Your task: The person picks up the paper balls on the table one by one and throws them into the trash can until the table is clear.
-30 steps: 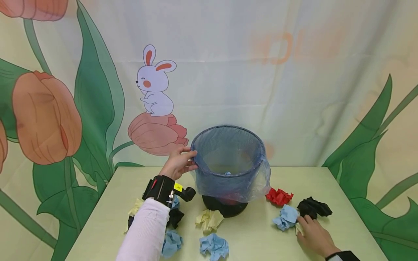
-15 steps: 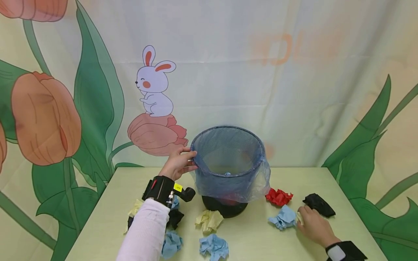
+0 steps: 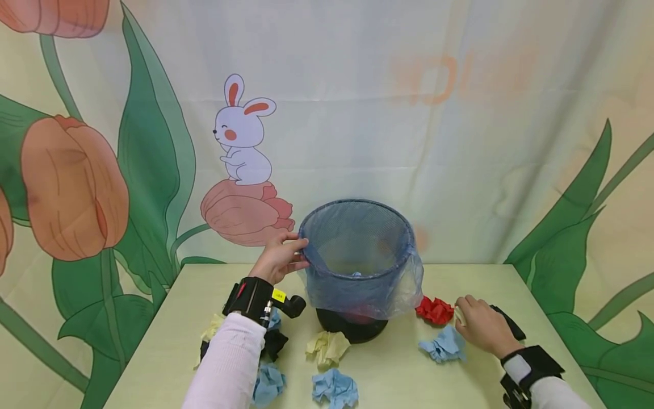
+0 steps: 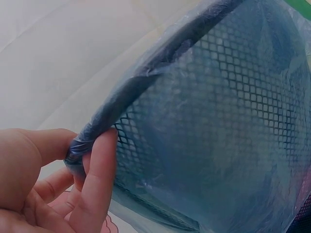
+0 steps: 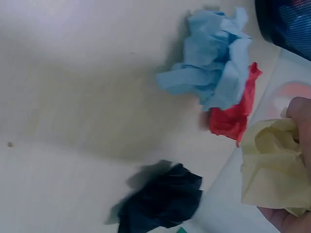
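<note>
A mesh wastebasket (image 3: 357, 292) lined with a thin blue plastic bag stands at the middle of the table. My left hand (image 3: 280, 257) pinches its rim on the left side; in the left wrist view the thumb and fingers (image 4: 99, 179) clasp the bag-covered rim. My right hand (image 3: 482, 325) holds a crumpled yellow paper ball (image 5: 272, 167) above the table. Close by lie a red paper ball (image 3: 435, 311), a light blue paper ball (image 3: 443, 344) and a black one (image 3: 511, 324), partly hidden behind the right hand. Something small and blue shows inside the basket.
In front of the basket lie a yellow paper ball (image 3: 327, 347) and a blue one (image 3: 335, 387). More crumpled papers, including a black ball (image 3: 275, 343) and a blue ball (image 3: 269, 384), lie beside my left forearm. A printed curtain (image 3: 460, 142) hangs behind the table (image 3: 403, 375).
My right hand has picked up the yellow paper ball from the table and moved up and away with it. The black paper beside it shifted right, the blue slightly left. The left hand stays put.
</note>
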A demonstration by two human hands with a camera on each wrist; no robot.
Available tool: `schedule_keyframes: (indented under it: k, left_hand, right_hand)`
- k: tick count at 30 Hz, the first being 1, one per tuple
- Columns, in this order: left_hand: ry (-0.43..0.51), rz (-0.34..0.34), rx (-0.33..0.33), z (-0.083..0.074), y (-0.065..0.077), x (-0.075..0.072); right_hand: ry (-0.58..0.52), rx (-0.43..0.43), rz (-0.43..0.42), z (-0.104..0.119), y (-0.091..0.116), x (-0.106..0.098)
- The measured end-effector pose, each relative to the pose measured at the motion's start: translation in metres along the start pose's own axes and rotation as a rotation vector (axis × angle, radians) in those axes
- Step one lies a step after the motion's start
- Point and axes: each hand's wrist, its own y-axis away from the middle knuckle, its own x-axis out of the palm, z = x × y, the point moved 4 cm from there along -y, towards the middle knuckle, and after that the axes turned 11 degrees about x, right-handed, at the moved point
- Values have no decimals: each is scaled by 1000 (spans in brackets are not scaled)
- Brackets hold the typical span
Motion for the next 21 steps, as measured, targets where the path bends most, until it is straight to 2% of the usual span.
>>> schedule_keyframes:
  k: [21]
  left_hand:
    - [-16,4,8,0,0,2]
  right_hand:
    - [-35,-81,-49,24,-66,-60]
